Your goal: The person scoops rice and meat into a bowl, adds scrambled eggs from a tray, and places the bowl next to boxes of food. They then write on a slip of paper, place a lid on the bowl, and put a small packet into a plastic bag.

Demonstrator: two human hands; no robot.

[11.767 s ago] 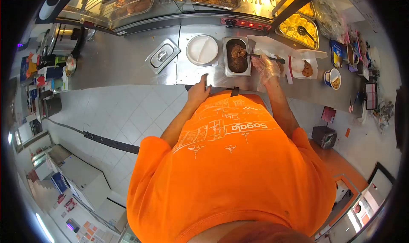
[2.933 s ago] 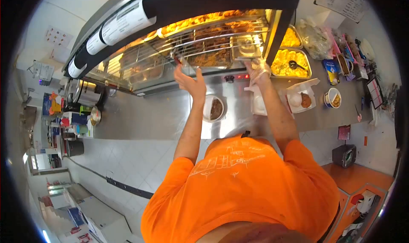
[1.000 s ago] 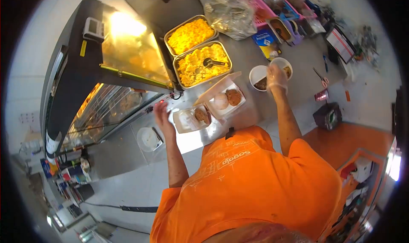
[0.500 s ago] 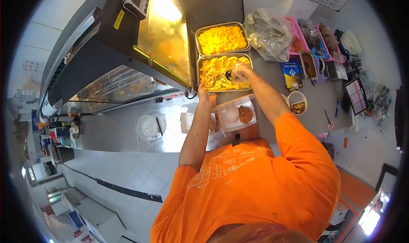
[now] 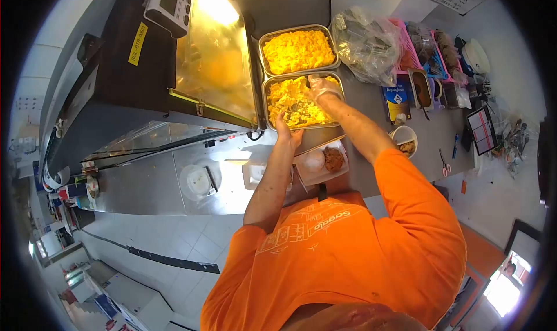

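My right hand (image 5: 323, 89), in a clear plastic glove, is over the near metal tray (image 5: 270, 123), which holds yellow food (image 5: 287, 96) that looks like scrambled egg. Its fingers are closed around a dark spoon, mostly hidden by the hand. My left hand (image 5: 286, 132) grips the front left of that tray, thumb at the rim. Just below stands an open takeaway box (image 5: 309, 179) with a white mound (image 5: 314, 160) and a brown portion (image 5: 333, 159) in it. Another white box (image 5: 252, 176), partly covered by my left forearm, lies to its left.
A second metal tray (image 5: 262, 57) of yellow food stands behind. A lit glass-sided cabinet (image 5: 214, 69) rises at the left. To the right are a plastic bag (image 5: 366, 46), a white tub (image 5: 404, 135) with brown pieces, scissors (image 5: 445, 164) and a tablet (image 5: 484, 130).
My right hand has moved back and slightly left within the near tray, and the dark spoon is now mostly hidden. The left hand stays at the tray. The view has shifted slightly.
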